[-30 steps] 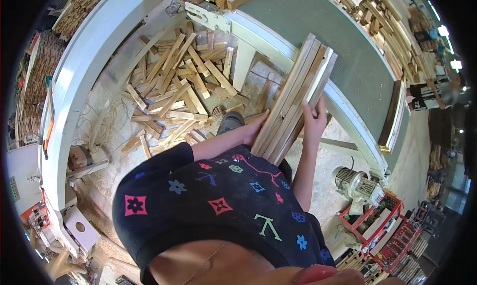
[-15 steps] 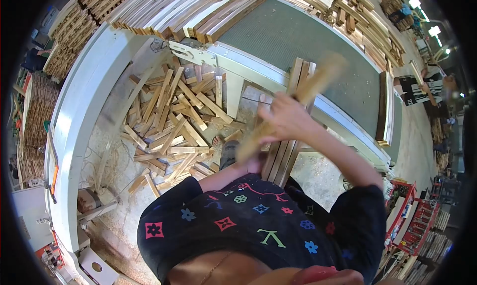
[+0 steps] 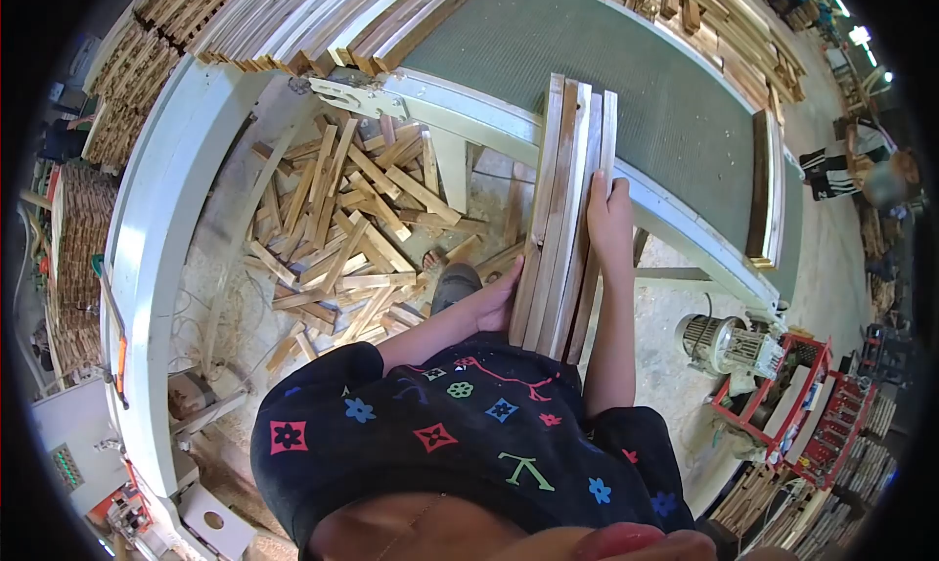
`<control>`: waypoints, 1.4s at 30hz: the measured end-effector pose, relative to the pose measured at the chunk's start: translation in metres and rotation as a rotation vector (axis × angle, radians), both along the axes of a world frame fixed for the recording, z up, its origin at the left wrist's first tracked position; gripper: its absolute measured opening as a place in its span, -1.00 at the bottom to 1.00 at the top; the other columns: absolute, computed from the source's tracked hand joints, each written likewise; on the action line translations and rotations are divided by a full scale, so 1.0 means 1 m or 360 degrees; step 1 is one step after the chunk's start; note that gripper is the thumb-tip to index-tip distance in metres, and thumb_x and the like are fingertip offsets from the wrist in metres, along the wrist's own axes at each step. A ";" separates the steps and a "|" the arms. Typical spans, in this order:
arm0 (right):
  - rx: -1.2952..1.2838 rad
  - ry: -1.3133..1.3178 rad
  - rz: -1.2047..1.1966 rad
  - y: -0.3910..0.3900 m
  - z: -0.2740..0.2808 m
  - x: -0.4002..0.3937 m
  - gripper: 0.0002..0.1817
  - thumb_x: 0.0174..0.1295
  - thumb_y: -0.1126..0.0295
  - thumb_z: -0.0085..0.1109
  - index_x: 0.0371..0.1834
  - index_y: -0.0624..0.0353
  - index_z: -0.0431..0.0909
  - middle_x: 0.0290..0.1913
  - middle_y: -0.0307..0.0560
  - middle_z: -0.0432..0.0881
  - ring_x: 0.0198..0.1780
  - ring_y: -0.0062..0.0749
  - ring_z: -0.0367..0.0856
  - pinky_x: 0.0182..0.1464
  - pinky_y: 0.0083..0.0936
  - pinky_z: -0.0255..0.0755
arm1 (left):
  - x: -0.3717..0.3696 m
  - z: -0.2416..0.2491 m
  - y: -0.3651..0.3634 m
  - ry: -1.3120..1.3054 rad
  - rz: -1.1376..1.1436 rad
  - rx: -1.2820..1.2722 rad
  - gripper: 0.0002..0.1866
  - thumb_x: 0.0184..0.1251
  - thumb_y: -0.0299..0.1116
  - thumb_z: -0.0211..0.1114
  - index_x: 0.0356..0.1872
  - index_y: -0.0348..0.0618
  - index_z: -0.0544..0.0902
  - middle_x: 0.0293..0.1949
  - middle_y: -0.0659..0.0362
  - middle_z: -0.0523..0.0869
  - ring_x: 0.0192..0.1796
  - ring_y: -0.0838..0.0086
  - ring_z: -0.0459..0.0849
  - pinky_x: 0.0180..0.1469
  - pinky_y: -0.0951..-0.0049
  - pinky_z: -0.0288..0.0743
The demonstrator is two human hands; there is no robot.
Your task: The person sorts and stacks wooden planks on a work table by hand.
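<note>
The right hand (image 3: 611,219) is back on the slats (image 3: 565,219). Half a second ago it was swinging one slat up in a blur; now that slat lies with the others. The left hand (image 3: 501,302) presses flat on the bundle's other side. The bundle leans against the person, its top over the green belt (image 3: 675,91), looking tidy and squared.

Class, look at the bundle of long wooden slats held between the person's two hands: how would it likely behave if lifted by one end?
The bundle of long wooden slats looks stiff, so it would probably not sag. Nothing visible binds the slats; only the left hand and right hand press their sides, so they may slip apart. Being long, it would likely tip.
</note>
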State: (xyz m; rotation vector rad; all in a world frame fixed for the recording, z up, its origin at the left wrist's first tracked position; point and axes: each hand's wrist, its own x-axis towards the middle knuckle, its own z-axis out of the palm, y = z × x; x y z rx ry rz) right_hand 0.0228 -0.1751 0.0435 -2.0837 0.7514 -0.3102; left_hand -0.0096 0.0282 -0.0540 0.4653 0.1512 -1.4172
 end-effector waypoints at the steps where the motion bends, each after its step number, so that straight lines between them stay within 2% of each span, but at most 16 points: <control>1: 0.0080 0.0013 0.0006 0.004 0.002 -0.002 -0.43 0.51 0.01 -0.15 -0.12 0.49 0.42 -0.22 0.49 0.58 -0.11 0.35 0.57 -0.03 -0.04 0.41 | 0.001 0.001 0.003 -0.0019 0.0017 0.0021 -0.10 0.32 0.44 -0.03 0.50 0.00 0.25 0.43 0.09 0.41 0.44 0.27 0.40 0.47 0.06 0.25; 4: -0.0033 -0.0047 0.0080 0.017 0.001 -0.002 -0.47 0.52 0.04 -0.14 -0.09 0.44 0.45 -0.24 0.40 0.61 -0.15 0.21 0.61 -0.05 -0.14 0.46 | 0.006 0.003 0.015 0.0047 -0.0008 0.0035 -0.11 0.34 0.42 -0.03 0.49 -0.02 0.27 0.41 0.09 0.43 0.42 0.27 0.42 0.45 0.08 0.28; 7: -0.0722 0.0349 0.0157 0.028 0.015 0.004 -0.37 0.43 -0.04 -0.02 0.22 0.39 0.38 -0.02 0.43 0.57 0.03 0.19 0.57 0.08 -0.12 0.46 | 0.012 -0.003 0.026 0.0069 0.0022 0.0052 -0.14 0.36 0.40 -0.03 0.48 -0.03 0.30 0.38 0.09 0.46 0.39 0.28 0.46 0.44 0.10 0.31; 14: -0.1099 0.0133 0.0211 0.089 0.013 0.051 0.10 -0.04 -0.13 0.34 0.55 0.15 0.08 0.45 0.67 -0.03 0.28 0.51 0.28 0.16 0.13 0.42 | 0.046 0.001 0.034 0.0007 0.0186 0.0252 -0.25 0.51 0.30 -0.15 0.46 -0.05 0.32 0.35 0.06 0.51 0.32 0.26 0.54 0.36 0.15 0.42; 18: -0.0952 0.0207 0.0309 0.096 0.037 0.141 0.07 -0.02 -0.09 0.31 0.55 0.16 0.08 0.45 0.67 -0.01 0.31 0.48 0.27 0.22 0.09 0.39 | 0.113 0.029 0.037 -0.0165 0.0226 0.0341 -0.07 0.35 0.51 -0.19 0.43 -0.07 0.35 0.27 0.03 0.57 0.33 0.26 0.52 0.38 0.12 0.38; 21: -0.0932 0.0345 0.0208 0.079 0.036 0.246 0.12 0.01 -0.24 0.21 0.58 0.14 0.01 0.44 0.66 0.02 0.37 0.47 0.22 0.28 0.09 0.36 | 0.145 0.033 0.051 -0.0044 0.0518 -0.0421 -0.02 0.34 0.52 -0.23 0.43 -0.18 0.32 0.30 -0.02 0.53 0.35 0.20 0.51 0.43 0.11 0.33; 22: -0.0908 0.0428 0.0149 0.072 0.035 0.281 0.15 0.02 -0.29 0.18 0.59 0.14 -0.02 0.45 0.66 0.02 0.40 0.46 0.20 0.29 0.10 0.35 | 0.151 0.032 0.059 0.0188 0.0541 -0.0311 -0.01 0.41 0.46 -0.29 0.49 -0.30 0.18 0.45 -0.10 0.32 0.49 0.08 0.30 0.53 0.12 0.16; 24: -0.0876 0.0501 0.0048 0.055 0.033 0.342 0.19 0.03 -0.39 0.11 0.61 0.13 -0.07 0.44 0.64 0.07 0.41 0.45 0.19 0.32 0.08 0.33 | 0.141 0.024 0.084 -0.0187 0.0639 -0.0334 -0.03 0.44 0.42 -0.33 0.51 -0.30 0.12 0.48 -0.12 0.27 0.52 0.10 0.25 0.55 0.13 0.11; 26: -0.0592 0.0532 -0.0025 0.047 0.044 0.390 0.18 0.04 -0.39 0.13 0.60 0.15 -0.03 0.47 0.51 0.13 0.44 0.38 0.19 0.38 0.05 0.25 | 0.126 0.004 0.116 -0.0445 0.0679 -0.0274 -0.09 0.50 0.35 -0.38 0.54 -0.27 0.06 0.51 -0.11 0.21 0.55 0.15 0.19 0.57 0.13 0.08; 28: 0.0074 -0.0067 0.0098 0.003 -0.013 0.458 0.19 0.03 -0.38 0.18 0.60 0.16 -0.02 0.47 0.40 0.18 0.45 0.30 0.20 0.42 0.03 0.19 | 0.105 -0.024 0.152 -0.0424 0.0708 0.0108 -0.11 0.50 0.35 -0.34 0.52 -0.27 0.16 0.50 -0.08 0.26 0.53 0.15 0.24 0.55 0.15 0.10; 30: 0.0752 -0.0457 0.0354 0.003 0.006 0.415 -0.07 0.17 -0.16 0.24 0.52 0.13 0.20 0.50 0.02 0.22 0.47 -0.14 0.21 0.40 0.03 0.20 | 0.078 -0.076 0.192 -0.0501 0.0619 0.0785 -0.09 0.47 0.39 -0.20 0.47 -0.26 0.27 0.40 -0.08 0.44 0.46 0.19 0.37 0.47 0.25 0.21; 31: 0.0682 -0.0564 0.0344 0.010 0.009 0.381 -0.06 0.19 -0.16 0.29 0.51 0.17 0.19 0.43 0.19 0.30 0.42 -0.01 0.27 0.37 -0.07 0.28 | 0.066 -0.100 0.215 -0.0648 0.0345 0.1169 -0.10 0.44 0.40 -0.15 0.41 -0.27 0.37 0.32 -0.09 0.51 0.37 0.20 0.45 0.39 0.27 0.28; 33: 0.0848 -0.0607 0.0292 -0.012 -0.012 0.332 -0.34 0.33 -0.05 0.20 0.39 0.07 0.40 0.27 -0.08 0.54 0.15 -0.27 0.56 0.09 -0.31 0.52 | 0.038 -0.183 0.263 -0.1102 0.0044 0.1841 -0.16 0.38 0.41 -0.03 0.17 -0.26 0.64 0.07 -0.12 0.69 0.07 0.21 0.62 0.15 0.29 0.44; 35: 0.0446 -0.0620 0.0275 -0.040 -0.010 0.259 -0.52 0.38 -0.01 0.15 0.17 0.08 0.63 0.02 -0.17 0.71 0.02 -0.47 0.65 0.00 -0.48 0.52 | 0.008 -0.265 0.331 -0.0703 -0.0158 0.1956 -0.20 0.38 0.39 -0.01 0.16 -0.21 0.62 -0.01 -0.04 0.71 -0.06 0.26 0.63 0.06 0.23 0.45; 37: -0.0252 -0.0626 0.0182 -0.105 -0.030 0.193 -0.59 0.30 0.02 0.25 -0.01 0.12 0.71 -0.11 -0.11 0.75 -0.12 -0.33 0.68 -0.12 -0.43 0.53 | -0.018 -0.239 0.357 -0.0353 -0.0079 0.1952 -0.20 0.37 0.39 0.00 0.18 -0.21 0.60 0.00 -0.03 0.71 -0.05 0.26 0.63 0.07 0.22 0.44; 42: -0.1783 0.0237 -0.0738 -0.237 0.014 0.019 -0.42 0.20 -0.21 0.17 -0.04 0.08 0.72 -0.02 0.06 0.71 0.09 0.01 0.61 0.13 -0.05 0.47 | -0.050 -0.223 0.380 -0.0164 0.0055 0.1989 -0.19 0.37 0.39 0.01 0.23 -0.19 0.56 0.02 0.00 0.70 -0.04 0.28 0.63 0.08 0.20 0.44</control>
